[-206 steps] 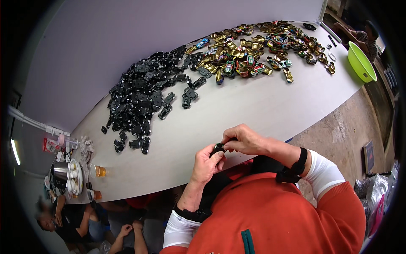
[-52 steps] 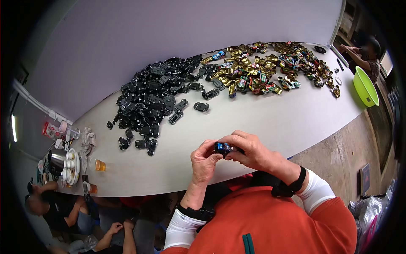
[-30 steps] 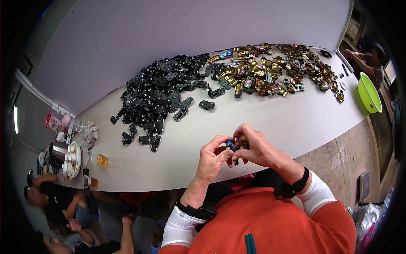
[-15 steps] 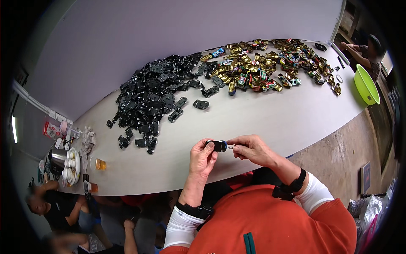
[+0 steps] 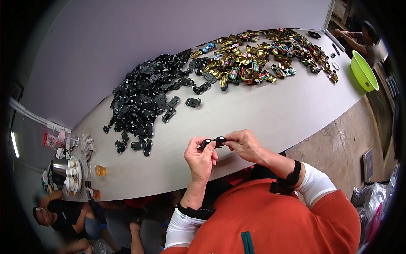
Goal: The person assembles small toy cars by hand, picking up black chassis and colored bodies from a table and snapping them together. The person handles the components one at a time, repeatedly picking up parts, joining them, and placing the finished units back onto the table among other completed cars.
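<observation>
A small black toy car [image 5: 218, 141] with pale wheels is held over the near part of the table, turned partly on its side. My left hand [image 5: 200, 159] is closed round its left end, thumb in front. At the car's right end, my right hand [image 5: 246, 146] is closed with thumb and forefinger pinched against it. Whether a smaller piece sits between those fingertips is hidden. Beyond my hands lies a large heap of black toy car bases [image 5: 146, 91]. One loose black base [image 5: 193, 102] rests apart from it.
Gold and coloured car bodies [image 5: 241, 59] are heaped at the far side. A green basin [image 5: 363, 73] stands at the right edge. Two cups of amber drink, one of them this cup [image 5: 100, 170], and a tray of white cups [image 5: 75, 175] are at left. Other people sit at both ends.
The black car has been tipped from flat onto its side, showing its wheels. My right fingers, earlier just off its right end with a small shiny piece, now touch the car.
</observation>
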Tool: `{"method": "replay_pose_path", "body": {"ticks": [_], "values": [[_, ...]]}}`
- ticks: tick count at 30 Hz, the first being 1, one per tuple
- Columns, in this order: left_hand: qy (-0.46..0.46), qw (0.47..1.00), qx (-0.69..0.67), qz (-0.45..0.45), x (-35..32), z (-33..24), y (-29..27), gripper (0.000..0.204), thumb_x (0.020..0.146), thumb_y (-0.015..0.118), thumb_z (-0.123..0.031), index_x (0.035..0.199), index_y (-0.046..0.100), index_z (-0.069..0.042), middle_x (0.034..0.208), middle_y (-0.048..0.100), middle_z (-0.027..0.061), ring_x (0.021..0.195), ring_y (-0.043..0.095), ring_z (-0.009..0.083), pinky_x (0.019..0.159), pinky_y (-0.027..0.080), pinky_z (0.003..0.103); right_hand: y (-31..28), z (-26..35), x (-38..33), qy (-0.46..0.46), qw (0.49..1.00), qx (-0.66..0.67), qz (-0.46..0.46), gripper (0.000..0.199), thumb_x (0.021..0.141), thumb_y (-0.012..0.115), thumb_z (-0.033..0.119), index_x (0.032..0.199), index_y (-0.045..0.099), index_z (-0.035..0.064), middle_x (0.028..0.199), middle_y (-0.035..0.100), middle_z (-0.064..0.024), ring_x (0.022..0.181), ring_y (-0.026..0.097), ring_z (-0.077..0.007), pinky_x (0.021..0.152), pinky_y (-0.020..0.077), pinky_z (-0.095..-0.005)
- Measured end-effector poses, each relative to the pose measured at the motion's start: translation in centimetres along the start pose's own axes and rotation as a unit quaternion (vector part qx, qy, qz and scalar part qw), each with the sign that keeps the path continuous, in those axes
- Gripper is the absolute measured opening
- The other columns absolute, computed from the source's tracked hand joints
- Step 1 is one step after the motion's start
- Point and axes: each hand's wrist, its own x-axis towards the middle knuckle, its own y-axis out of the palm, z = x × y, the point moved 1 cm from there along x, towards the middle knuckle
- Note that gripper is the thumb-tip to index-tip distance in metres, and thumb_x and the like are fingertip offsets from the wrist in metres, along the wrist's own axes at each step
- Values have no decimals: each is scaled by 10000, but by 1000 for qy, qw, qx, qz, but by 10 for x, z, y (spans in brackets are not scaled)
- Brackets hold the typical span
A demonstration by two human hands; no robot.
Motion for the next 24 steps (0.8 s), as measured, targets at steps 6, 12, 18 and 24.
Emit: {"method": "replay_pose_path", "body": {"ticks": [6,12,18,24], "values": [[-62,996,-65,-22,8,7,-11,125,808,640,-34,826,522,5,643,556,58,389,479,94,300,342,200,-8,3,-3,76,980,145,111,200,870,494,66,995,637,3,629,513,26,578,446,-49,531,389,-215],[-59,996,-61,-41,8,10,0,137,795,653,-23,828,525,12,665,556,60,390,473,92,294,327,198,-8,-10,2,57,993,72,69,198,878,488,72,997,630,3,630,495,38,563,424,-49,514,374,-216],[64,992,-61,-91,7,17,22,192,816,656,-115,897,544,19,756,565,47,619,547,95,514,454,216,8,-7,0,46,981,185,47,179,883,493,70,960,641,4,630,514,30,552,436,-44,501,382,-203],[-40,991,-51,118,-7,14,-7,282,888,559,-182,1092,511,6,870,560,59,751,560,139,637,458,252,-31,-9,-6,63,988,103,99,192,870,503,77,983,639,4,654,552,4,577,473,-50,524,402,-203]]}}
